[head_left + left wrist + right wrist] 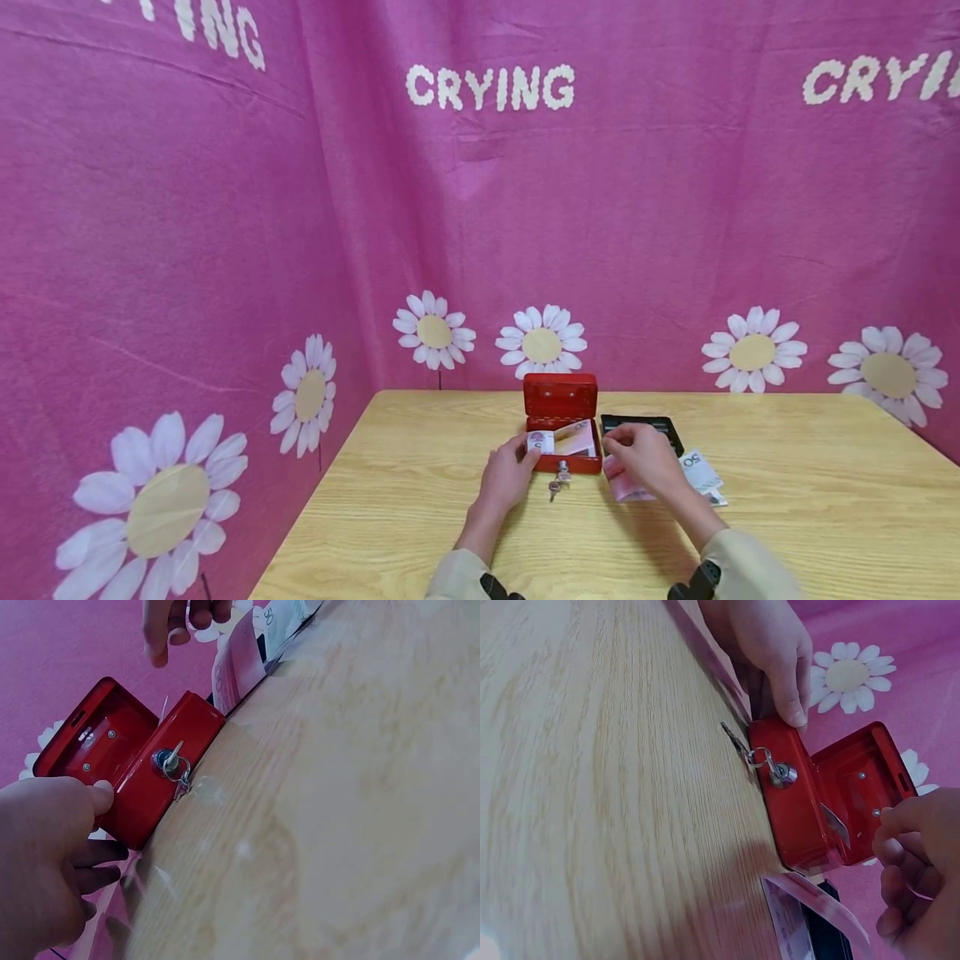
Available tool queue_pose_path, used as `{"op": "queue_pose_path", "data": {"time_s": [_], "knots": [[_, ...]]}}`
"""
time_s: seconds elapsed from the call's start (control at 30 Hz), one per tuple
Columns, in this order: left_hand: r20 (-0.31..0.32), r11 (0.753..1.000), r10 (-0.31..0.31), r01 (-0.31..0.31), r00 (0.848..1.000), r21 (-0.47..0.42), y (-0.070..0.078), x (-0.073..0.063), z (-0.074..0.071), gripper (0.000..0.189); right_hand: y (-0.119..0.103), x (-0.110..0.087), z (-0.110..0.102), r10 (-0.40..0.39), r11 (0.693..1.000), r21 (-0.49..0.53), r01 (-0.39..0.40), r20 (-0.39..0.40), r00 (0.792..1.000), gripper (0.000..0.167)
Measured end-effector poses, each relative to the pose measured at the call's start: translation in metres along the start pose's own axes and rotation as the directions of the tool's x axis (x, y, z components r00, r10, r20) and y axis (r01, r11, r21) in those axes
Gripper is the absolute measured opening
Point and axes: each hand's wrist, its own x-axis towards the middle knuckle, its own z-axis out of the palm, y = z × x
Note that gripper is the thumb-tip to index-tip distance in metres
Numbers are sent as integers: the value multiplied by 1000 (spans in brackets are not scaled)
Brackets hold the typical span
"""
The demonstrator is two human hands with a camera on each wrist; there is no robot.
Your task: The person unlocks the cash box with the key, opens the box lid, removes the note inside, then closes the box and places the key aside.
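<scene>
A red cash box (587, 467) stands on the table with its lid (561, 398) raised. Inside it lie banknotes (573, 437), one showing a 20. My left hand (504, 477) grips the box's left end, thumb over the front top edge and fingers along the side. A key sits in the front lock (782, 775), and a ring with more keys (555, 488) hangs from it. My right hand (649, 457) is raised just right of the box, its fingers loosely bent with nothing visible between them. Pink banknotes (628, 487) lie below that hand.
Right of the box is a black tray (672, 429), partly hidden behind my right hand. Greenish 50 banknotes (701, 470) lie by its front right corner. A pink curtain (637, 217) with daisies hangs behind and left of the wooden table (825, 500).
</scene>
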Motion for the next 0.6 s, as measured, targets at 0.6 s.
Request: {"op": "queue_pose_path", "data": {"time_s": [0.6], "knots": [[-1,1000,-19,19,1000,-3,2,-1,-1,48,0,11,22,91,992,79,-96,63,994,24]]}}
